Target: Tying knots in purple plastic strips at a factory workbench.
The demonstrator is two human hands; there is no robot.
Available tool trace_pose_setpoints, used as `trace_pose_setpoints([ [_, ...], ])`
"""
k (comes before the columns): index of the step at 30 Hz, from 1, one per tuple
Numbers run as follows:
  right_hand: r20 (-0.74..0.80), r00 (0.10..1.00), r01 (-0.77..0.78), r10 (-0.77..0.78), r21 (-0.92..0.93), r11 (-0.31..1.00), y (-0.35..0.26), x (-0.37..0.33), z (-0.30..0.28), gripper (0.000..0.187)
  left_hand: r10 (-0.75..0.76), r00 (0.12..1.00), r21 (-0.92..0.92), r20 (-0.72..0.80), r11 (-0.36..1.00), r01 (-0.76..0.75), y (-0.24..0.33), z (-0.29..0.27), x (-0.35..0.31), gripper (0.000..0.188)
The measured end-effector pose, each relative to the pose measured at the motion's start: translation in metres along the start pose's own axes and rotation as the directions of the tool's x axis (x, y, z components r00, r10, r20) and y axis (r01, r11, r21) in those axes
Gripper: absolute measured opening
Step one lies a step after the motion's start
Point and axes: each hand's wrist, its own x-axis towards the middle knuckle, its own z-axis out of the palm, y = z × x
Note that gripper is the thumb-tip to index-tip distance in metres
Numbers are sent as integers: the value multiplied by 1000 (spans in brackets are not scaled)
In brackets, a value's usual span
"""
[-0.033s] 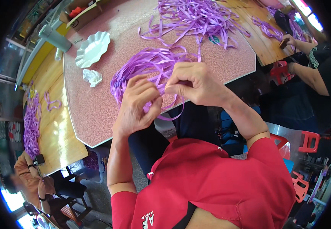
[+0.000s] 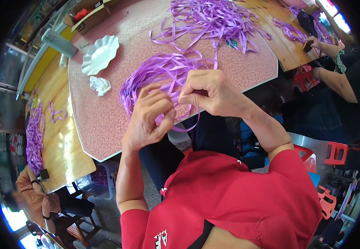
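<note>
My right hand [image 2: 214, 92] is closed in a pinch, thumb against the curled index finger. From beneath its fingertips a purple ribbon [image 2: 198, 117] hangs in a loop past the table's near edge. Close beside it my left hand [image 2: 151, 113] is curled, its fingertips turned toward the right hand's pinch; what lies between them is hidden. Behind both hands a bundle of looped purple ribbons [image 2: 151, 68] lies on the table, partly covered by my fingers. Farther back spreads a larger loose heap of purple ribbons [image 2: 215, 23], with one strand trailing down toward my right hand.
The pink speckled tabletop [image 2: 101, 133] holds a white scalloped dish [image 2: 100, 55] and a crumpled white tissue [image 2: 100, 85]. A grey-green bottle [image 2: 59, 42] and a cardboard box [image 2: 89, 20] stand far left. More ribbons [image 2: 34, 137] lie left. People work at both sides; red stools [image 2: 336, 153] stand right.
</note>
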Motion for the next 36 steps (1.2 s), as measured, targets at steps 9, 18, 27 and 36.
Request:
trace_pose_setpoints([
  [9, -122, 992, -2, 30, 222, 975, -7, -20, -1, 8, -324, 932, -405, 163, 839, 362, 2, 17, 3, 24],
  [18, 45, 973, 115, -228, 758, 642, -25, -60, -37, 14, 194, 981, 33, -26, 981, -193, -46, 78, 116, 21],
  [27, -367, 909, 106, 197, 661, 743, 66, -128, -145, 23, -247, 945, -233, 215, 927, 295, -53, -7, 105, 21],
  [36, -529, 731, 111, 432, 716, 689, 123, -112, -192, 20, -479, 822, -394, 306, 723, 568, -51, -75, 20, 19],
])
